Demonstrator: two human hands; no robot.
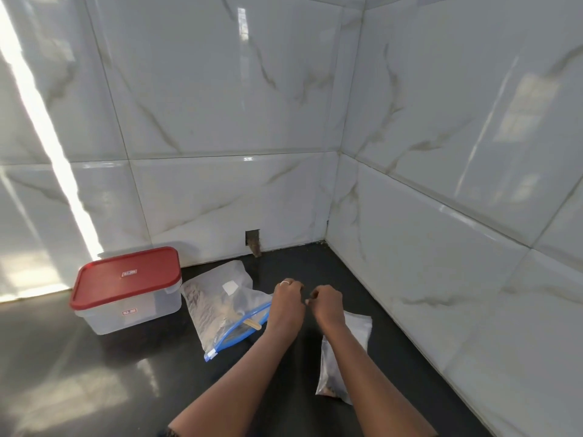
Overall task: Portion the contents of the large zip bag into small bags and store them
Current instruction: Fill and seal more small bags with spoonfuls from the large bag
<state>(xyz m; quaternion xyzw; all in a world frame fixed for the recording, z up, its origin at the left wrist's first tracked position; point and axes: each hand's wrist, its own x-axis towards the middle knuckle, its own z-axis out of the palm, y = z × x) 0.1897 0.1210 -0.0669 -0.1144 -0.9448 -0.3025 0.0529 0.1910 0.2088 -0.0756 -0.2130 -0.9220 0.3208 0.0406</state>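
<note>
Bare forearms (252, 389) reach in from the near edge over the dark table (94, 373). Right of the large zip bag, and nearer than it, a small bag (328, 376) lies flat, partly under the right forearm, with brown contents gathered at its near end. Whether its top is sealed I cannot tell.

Just beyond it, close to the large bag's right edge, the left grip (288, 298) and right grip (328, 302) meet above the table. Both have their fingers curled and their fingertips almost touch. They may be pinching something small between them, but it is too small to make out, so I cannot tell what either one holds, if anything.

The large zip bag (214, 307) lies flat on the table with its blue zipper (239, 332) towards the camera. Brown material shows inside it, and a wooden stick (252, 324) rests at its mouth. Left of it stands a clear container (126, 310) with its red lid (126, 275) on. Behind the bag a tiled wall (220, 121) rises, with a small hole (252, 239) cut low in it.

My judgement is that the portioning is under way. One small bag is filled, plenty remains in the large bag, and storing has not yet begun, since the container is lidded.
</note>
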